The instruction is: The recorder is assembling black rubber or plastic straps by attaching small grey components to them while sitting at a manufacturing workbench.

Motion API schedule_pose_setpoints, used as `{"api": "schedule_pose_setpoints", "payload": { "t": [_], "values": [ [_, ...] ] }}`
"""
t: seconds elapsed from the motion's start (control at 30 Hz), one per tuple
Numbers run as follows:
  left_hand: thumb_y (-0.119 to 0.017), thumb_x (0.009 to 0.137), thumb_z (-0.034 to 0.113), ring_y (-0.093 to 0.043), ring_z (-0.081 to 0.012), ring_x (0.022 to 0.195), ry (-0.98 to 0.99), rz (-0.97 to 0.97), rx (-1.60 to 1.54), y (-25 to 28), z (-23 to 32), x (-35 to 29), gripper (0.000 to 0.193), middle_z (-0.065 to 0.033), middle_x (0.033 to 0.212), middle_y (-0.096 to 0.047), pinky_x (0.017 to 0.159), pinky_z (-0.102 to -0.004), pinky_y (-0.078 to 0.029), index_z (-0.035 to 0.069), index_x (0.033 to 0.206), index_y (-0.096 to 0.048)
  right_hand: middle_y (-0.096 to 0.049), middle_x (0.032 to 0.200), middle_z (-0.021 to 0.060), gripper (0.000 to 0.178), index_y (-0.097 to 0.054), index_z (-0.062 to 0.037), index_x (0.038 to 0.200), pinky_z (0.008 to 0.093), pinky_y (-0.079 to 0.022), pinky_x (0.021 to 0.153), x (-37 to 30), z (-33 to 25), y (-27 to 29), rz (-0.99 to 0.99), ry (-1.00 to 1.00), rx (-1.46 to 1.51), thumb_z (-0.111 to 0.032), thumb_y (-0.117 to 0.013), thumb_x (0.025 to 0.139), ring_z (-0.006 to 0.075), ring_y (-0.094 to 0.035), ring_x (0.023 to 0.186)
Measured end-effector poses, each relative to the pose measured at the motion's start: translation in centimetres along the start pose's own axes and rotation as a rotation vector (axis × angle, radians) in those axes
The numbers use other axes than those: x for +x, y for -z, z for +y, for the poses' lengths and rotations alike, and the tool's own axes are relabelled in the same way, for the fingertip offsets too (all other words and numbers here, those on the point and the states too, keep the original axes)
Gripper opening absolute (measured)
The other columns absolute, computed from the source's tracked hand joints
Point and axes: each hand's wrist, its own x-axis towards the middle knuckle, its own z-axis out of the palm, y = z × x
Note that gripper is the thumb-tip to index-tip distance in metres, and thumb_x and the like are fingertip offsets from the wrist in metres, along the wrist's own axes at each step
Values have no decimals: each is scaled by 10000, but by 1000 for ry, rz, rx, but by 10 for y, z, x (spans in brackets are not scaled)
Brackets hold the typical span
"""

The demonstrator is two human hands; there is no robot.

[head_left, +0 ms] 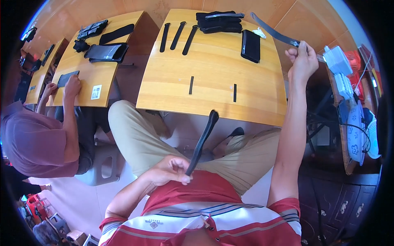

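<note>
My left hand, seven o'clock, pinches a black strap by its lower end; my right hand, two o'clock, a grey-black strap. I judge both light, springy, best held endwise. Loop-ended straps: the wooden table's ten o'clock.

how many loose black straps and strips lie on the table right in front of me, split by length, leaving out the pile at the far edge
Long black straps: 3
Short black strips: 2
Total on the table: 5

Workshop, likely: wooden tables in row, black straps, seated co-worker.
</note>
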Motion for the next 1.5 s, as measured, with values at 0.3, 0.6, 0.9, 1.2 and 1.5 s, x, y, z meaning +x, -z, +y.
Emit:
{"api": "schedule_pose_setpoints", "payload": {
  "t": [0.3, 0.6, 0.9, 1.2, 1.5],
  "values": [
    [-765, 807, -9, -682, -146, 787, -48, 102, -71, 20, 3, -5, 194, -100, 912, -700, 746, -281, -570, 11, 966, -656, -703, 986, 121, 166, -632, 26, 1018, 277, -563, 762, -39, 76, -62, -430, 21, 17, -128, -583, 980, 166, -698, 829],
    [-758, 822, 3, -683, -148, 792, -73, 117, -86, 38, 2, -1, 191, -105, 921, -703, 750, -283, -575, 8, 984, -658, -701, 820, 163, 170, -698, -54, 991, 348, -522, 638, -119, 136, -74, -636, 89, -518, -197, -672, 903, 288, -684, 709],
    [-770, 813, 13, -686, -150, 787, -63, 142, -85, 42, 10, 14, 225, -111, 930, -702, 749, -281, -579, 6, 1000, -644, -718, 933, 94, 141, -713, -73, 972, 371, -539, 773, -130, 119, -76, -788, 359, -732, -175, -687, 879, 271, -667, 899],
    [-776, 806, 2, -671, -133, 785, -99, 124, -73, 36, 23, 29, 230, -93, 915, -692, 735, -271, -567, 3, 995, -646, -714, 1005, 58, 125, -702, -59, 938, 363, -540, 794, -138, 113, -85, -873, 442, -690, -156, -674, 864, 265, -659, 931],
    [-781, 799, 3, -663, -127, 767, -110, 141, -48, 32, 23, 31, 236, -84, 903, -693, 719, -271, -561, 8, 995, -650, -712, 1028, 55, 147, -713, -59, 933, 375, -539, 809, -142, 112, -102, -964, 472, -672, -187, -657, 887, 255, -649, 966]
  ]
}}
